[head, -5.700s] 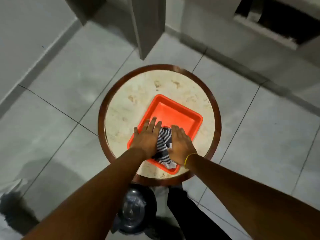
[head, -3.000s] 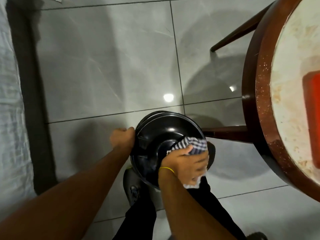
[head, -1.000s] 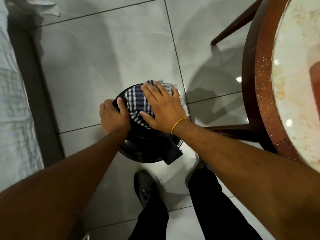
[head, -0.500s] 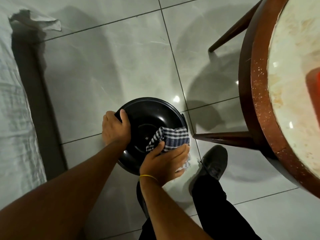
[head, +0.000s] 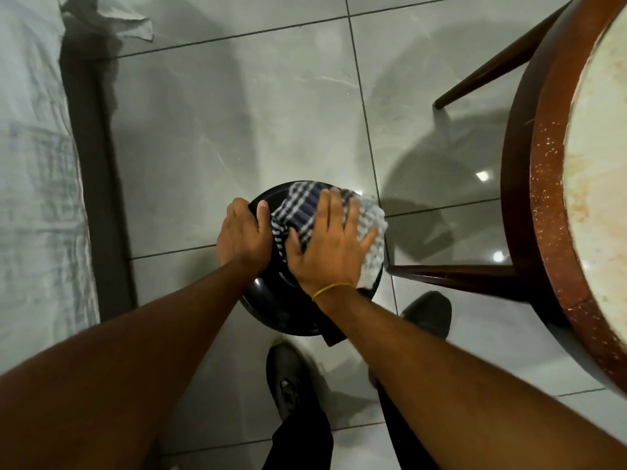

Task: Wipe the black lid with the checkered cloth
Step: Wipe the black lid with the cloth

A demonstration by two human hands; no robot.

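The round black lid (head: 281,310) is held above the tiled floor in the middle of the view. My left hand (head: 241,235) grips its left rim, thumb over the edge. The checkered cloth (head: 305,208), dark blue and white, is spread over the lid's far half. My right hand (head: 330,247) lies flat on the cloth with fingers spread, pressing it onto the lid. Much of the lid's top is hidden under the cloth and hands.
A round table (head: 549,184) with a dark wooden rim and pale stone top fills the right side, its legs (head: 451,273) reaching toward the lid. A white bedsheet (head: 34,164) hangs on the left. My shoes (head: 288,385) stand on the grey tiles below.
My right hand has slid the cloth from the lid's near right edge up across its far half and now lies flat. My left hand keeps its grip on the rim.
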